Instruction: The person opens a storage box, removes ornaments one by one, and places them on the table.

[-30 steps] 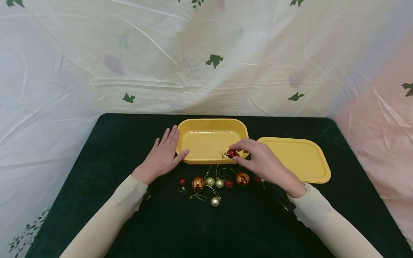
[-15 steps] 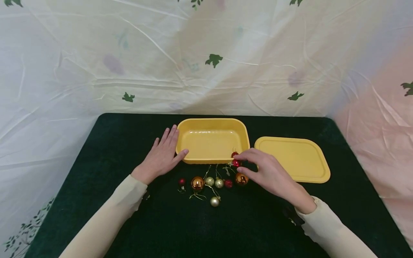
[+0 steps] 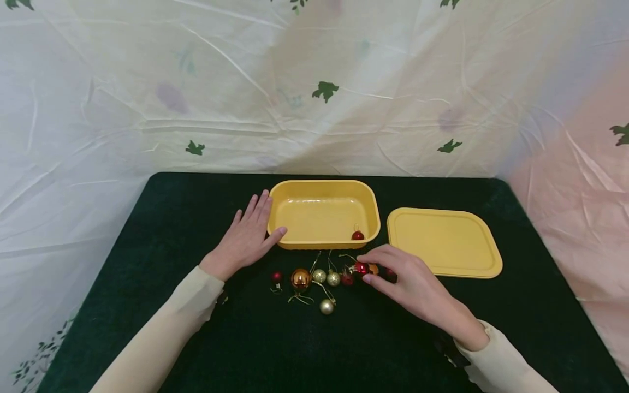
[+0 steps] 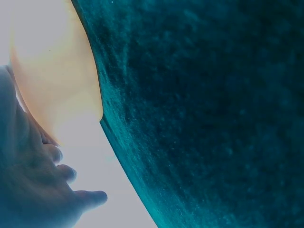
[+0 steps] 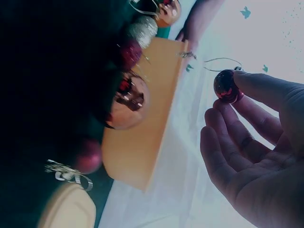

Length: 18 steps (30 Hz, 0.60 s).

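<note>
My left hand point(image 3: 243, 237) lies with straight fingers along the left end of the yellow box point(image 3: 324, 245), its thumb over the near left rim. In the head view, a small red bauble point(image 3: 357, 235) sits inside the box at the near right corner. Thumb and fingertips of my right hand point(image 3: 408, 281) pinch a shiny red bauble point(image 5: 226, 86) with a string loop, over the row of baubles in front of the box. An orange bauble point(image 3: 374, 269) is partly hidden behind that hand. The right wrist view shows the pinch from the palm side.
To the left in the row are an orange bauble point(image 3: 301, 279), a glittery gold bauble point(image 3: 333, 279) and red ones. A plain gold bauble point(image 3: 326, 307) lies closer to me. The yellow lid point(image 3: 444, 243) lies flat right of the box, on the dark green cloth point(image 3: 245, 349).
My right hand has drawn back from over the box towards me, still pinching its red bauble. The red bauble in the box has come into sight. The left hand stays put.
</note>
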Each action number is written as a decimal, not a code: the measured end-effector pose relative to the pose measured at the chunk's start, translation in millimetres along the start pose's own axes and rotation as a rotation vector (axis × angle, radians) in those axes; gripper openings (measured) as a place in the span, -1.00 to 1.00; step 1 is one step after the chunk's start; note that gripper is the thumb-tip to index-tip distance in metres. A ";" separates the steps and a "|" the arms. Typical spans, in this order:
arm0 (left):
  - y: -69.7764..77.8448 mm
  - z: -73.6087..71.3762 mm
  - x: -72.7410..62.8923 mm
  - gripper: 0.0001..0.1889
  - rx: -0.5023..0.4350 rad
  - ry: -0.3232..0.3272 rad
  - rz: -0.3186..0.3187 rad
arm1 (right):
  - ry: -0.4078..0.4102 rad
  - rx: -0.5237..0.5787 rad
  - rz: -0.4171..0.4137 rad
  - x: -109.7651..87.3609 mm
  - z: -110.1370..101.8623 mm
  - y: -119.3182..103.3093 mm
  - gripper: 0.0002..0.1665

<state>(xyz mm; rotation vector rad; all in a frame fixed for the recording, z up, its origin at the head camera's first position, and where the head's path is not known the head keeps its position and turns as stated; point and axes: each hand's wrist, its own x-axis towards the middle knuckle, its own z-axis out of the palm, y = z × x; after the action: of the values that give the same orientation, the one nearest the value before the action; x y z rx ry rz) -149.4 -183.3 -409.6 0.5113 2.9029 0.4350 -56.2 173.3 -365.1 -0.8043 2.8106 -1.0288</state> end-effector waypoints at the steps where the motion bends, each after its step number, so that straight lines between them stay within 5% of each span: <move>1: 0.2 0.2 0.1 -0.03 0.000 0.001 0.000 | -0.005 0.002 -0.003 -2.0 1.8 0.9 -0.60; 18: -1.4 0.8 0.6 0.00 -0.002 -0.006 0.002 | -0.069 -0.020 -0.053 -24.2 38.3 12.2 -0.60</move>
<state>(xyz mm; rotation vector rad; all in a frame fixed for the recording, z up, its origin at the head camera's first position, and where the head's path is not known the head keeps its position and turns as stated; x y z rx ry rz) -150.3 -184.2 -410.8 0.5150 2.8957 0.4363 -32.8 170.3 -405.6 -0.9022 2.7606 -0.9622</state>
